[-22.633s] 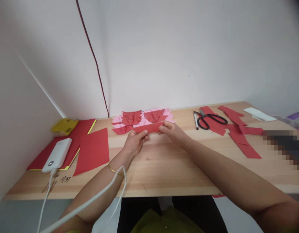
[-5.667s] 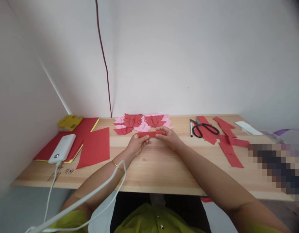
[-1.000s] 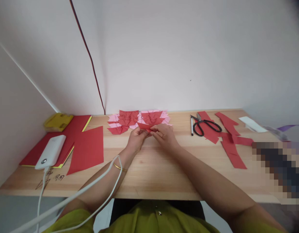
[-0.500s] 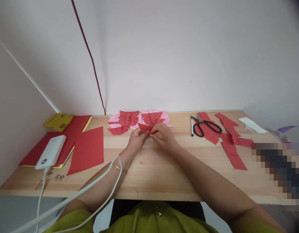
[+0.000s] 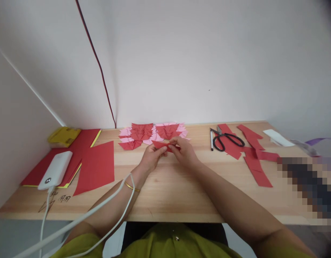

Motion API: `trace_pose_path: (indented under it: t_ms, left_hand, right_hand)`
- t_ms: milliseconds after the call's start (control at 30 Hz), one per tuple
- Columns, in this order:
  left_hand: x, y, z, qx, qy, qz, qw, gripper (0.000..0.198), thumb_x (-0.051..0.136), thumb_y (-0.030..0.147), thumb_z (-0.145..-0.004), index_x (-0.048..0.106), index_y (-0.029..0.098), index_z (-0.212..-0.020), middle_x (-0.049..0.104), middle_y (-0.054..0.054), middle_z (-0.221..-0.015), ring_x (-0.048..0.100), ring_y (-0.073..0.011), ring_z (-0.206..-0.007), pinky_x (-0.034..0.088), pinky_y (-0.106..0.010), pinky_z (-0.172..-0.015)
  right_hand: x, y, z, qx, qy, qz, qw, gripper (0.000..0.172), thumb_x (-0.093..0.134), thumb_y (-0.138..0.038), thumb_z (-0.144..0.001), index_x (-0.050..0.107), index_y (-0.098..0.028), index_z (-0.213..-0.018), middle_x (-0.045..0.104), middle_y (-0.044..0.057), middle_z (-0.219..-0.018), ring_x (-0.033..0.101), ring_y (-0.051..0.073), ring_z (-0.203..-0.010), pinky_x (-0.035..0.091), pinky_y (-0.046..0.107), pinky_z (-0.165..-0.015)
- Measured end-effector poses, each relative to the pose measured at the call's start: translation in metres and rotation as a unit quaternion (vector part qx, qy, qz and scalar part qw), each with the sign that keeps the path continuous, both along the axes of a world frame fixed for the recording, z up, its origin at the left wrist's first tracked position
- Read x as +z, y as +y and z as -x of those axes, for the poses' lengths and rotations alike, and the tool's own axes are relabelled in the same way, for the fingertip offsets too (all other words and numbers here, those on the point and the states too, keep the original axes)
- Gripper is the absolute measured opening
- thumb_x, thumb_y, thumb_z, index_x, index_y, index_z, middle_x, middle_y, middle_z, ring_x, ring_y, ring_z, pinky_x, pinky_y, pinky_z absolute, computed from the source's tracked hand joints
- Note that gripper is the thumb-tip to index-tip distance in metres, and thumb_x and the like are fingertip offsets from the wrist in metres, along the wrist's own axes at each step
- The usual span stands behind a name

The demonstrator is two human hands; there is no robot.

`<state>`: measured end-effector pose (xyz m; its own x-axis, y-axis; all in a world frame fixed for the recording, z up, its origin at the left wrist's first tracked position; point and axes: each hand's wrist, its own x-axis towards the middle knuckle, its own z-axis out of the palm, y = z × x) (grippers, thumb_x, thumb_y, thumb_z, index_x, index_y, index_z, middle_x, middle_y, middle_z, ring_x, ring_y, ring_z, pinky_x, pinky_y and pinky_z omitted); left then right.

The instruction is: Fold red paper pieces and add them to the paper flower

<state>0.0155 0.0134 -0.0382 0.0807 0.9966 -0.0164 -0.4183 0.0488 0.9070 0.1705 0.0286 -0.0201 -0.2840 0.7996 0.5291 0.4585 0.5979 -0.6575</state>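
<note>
A small folded piece of red paper [image 5: 158, 144] is held between both hands above the middle of the table. My left hand [image 5: 151, 156] pinches its left part, thumb on top. My right hand [image 5: 184, 152] grips its right part between thumb and fingers, which hide some of the folds. Just behind the hands lie rows of folded red pieces [image 5: 141, 131] and folded pink pieces [image 5: 125, 133], close to the wall.
Left: red sheets [image 5: 97, 166], a white power bank [image 5: 55, 170] with a cable over my left forearm, and a yellow packet [image 5: 63, 137]. Right: black-handled scissors [image 5: 234, 139], a pen [image 5: 212, 139], red offcuts [image 5: 258, 172] and a white strip [image 5: 278, 138].
The red piece now lies flatter and reaches farther right between the hands. My left thumb has moved onto it, and my right fingers have shifted along it.
</note>
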Motion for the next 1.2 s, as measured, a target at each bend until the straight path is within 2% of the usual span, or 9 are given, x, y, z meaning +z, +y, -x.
trace_pose_path:
  t_ms: [100,233,433,867,1200]
  left_hand:
    - [0.0,0.0009,0.0004,0.025,0.017,-0.002,1.0,0.019,0.074,0.024,-0.063,0.065,0.011,-0.074,0.063,-0.002,-0.064,0.051,-0.0072,-0.052,0.043,-0.023,-0.055]
    - [0.0027,0.0,-0.0007,0.034,0.009,0.0,0.999,0.018,0.074,0.024,-0.062,0.064,0.011,-0.069,0.059,0.0,-0.056,0.051,-0.0081,-0.05,0.042,-0.023,-0.053]
    - [0.0066,-0.0016,-0.0013,0.03,0.003,0.0,1.0,0.018,0.075,0.024,-0.061,0.065,0.012,-0.07,0.062,-0.001,-0.06,0.054,-0.0094,-0.052,0.045,-0.024,-0.055]
    - [0.0032,-0.0007,0.0035,0.032,0.097,-0.068,0.992,0.018,0.071,0.028,-0.068,0.068,0.012,-0.075,0.063,-0.004,-0.063,0.057,-0.0121,-0.06,0.047,-0.026,-0.062]
    - [0.0065,-0.0009,0.0011,0.034,0.08,-0.07,0.994,0.021,0.073,0.028,-0.064,0.066,0.014,-0.078,0.063,-0.002,-0.07,0.054,-0.0096,-0.057,0.043,-0.024,-0.057]
  right_hand:
    - [-0.0009,-0.0003,0.0003,0.007,-0.002,-0.007,1.0,0.012,0.054,-0.023,-0.082,0.055,-0.019,-0.094,0.065,0.005,-0.083,0.059,0.018,-0.077,0.041,0.033,-0.074]
    - [-0.0006,-0.0011,-0.0004,0.01,-0.032,-0.025,0.999,0.007,0.053,-0.023,-0.083,0.058,-0.019,-0.086,0.065,0.004,-0.077,0.058,0.018,-0.073,0.04,0.033,-0.074]
    - [0.0011,-0.0013,-0.0008,0.013,-0.028,-0.026,0.999,0.01,0.056,-0.027,-0.083,0.063,-0.02,-0.086,0.066,0.004,-0.08,0.059,0.018,-0.074,0.041,0.031,-0.072]
    - [0.008,0.0006,-0.0025,0.055,-0.056,-0.007,0.997,0.012,0.052,-0.023,-0.084,0.063,-0.02,-0.081,0.065,0.003,-0.076,0.057,0.016,-0.075,0.037,0.028,-0.068]
    - [0.0076,-0.0002,-0.0024,0.061,-0.052,-0.023,0.997,0.019,0.046,-0.024,-0.087,0.06,-0.019,-0.075,0.062,0.003,-0.072,0.054,0.016,-0.071,0.035,0.029,-0.068]
